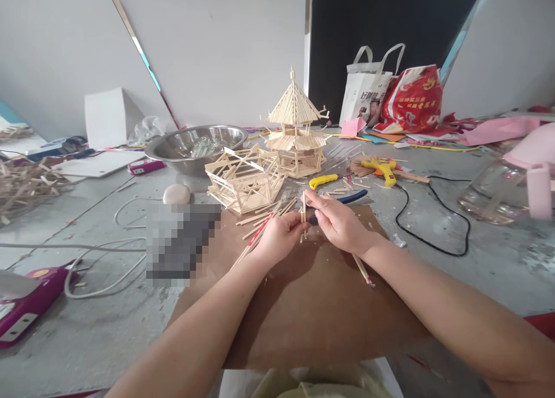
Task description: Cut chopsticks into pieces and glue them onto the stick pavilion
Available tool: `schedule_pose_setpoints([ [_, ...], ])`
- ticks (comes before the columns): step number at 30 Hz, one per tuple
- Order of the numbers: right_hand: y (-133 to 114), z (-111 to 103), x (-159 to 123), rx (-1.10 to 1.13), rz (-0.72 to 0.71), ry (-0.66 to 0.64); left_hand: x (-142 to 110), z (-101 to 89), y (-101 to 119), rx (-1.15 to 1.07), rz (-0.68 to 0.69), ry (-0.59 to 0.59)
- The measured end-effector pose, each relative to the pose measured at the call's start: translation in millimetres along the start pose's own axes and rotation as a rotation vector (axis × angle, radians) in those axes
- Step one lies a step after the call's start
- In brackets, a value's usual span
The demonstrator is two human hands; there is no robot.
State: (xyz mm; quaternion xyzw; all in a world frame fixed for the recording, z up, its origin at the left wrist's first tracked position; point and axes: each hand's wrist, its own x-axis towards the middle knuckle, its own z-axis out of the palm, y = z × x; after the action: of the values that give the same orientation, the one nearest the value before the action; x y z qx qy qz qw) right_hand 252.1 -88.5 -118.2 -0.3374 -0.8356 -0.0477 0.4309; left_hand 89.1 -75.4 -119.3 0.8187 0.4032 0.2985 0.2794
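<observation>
Above the brown board [312, 305], my left hand [284, 236] pinches a pair of short, thin wooden sticks [304, 216], held upright. The fingertips of my right hand [340, 221] close on the upper part of the same sticks. A small dark piece [313, 219] shows by my right thumb; its kind is hidden. More loose sticks [260, 224] lie beside my left hand, some marked red. Another stick [363, 271] with a red end rests under my right wrist. Just beyond stand an open stick frame [243, 181] and a two-roofed stick pavilion [296, 117].
A yellow-handled tool [323, 181], a blue-handled tool [353, 196] and a yellow glue gun [384, 169] with a black cord lie right of the frame. A steel bowl [195, 146] stands behind left, a clear jug [494, 192] far right, a purple power strip [30, 305] left.
</observation>
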Motion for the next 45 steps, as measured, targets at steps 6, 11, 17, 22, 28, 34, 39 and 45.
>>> schedule_pose_setpoints([
  [6, -1.6, -2.9, 1.0, 0.017, -0.004, 0.007, -0.9, 2.5, -1.9, -0.032, 0.013, -0.054],
  [11, -2.2, -3.0, -0.1, 0.083, 0.071, -0.003, -1.4, 3.8, -1.9, -0.068, 0.016, -0.08],
  [17, -4.9, -1.7, -2.9, 0.292, 0.199, -0.08, -0.3, 2.7, -0.8, -0.14, -0.018, -0.118],
  [22, -6.5, -2.3, -4.2, 0.348, 0.241, -0.096, -0.4, 4.1, -3.5, -0.123, -0.002, -0.093],
  [28, -8.9, -4.0, -2.6, 0.261, 0.272, -0.103, 0.0, 6.6, -5.6, -0.115, 0.021, -0.07],
  [34, -9.2, -5.9, -1.2, 0.188, 0.31, -0.136, 0.6, 5.9, -1.8, -0.207, 0.039, -0.102],
  [39, -9.8, -5.3, -1.2, 0.163, 0.293, -0.151, 2.4, 1.3, 0.4, -0.268, 0.002, -0.174],
  [45, -9.8, -4.6, -1.5, 0.163, 0.282, -0.173, 3.1, -1.4, -1.6, -0.276, 0.014, -0.216],
])
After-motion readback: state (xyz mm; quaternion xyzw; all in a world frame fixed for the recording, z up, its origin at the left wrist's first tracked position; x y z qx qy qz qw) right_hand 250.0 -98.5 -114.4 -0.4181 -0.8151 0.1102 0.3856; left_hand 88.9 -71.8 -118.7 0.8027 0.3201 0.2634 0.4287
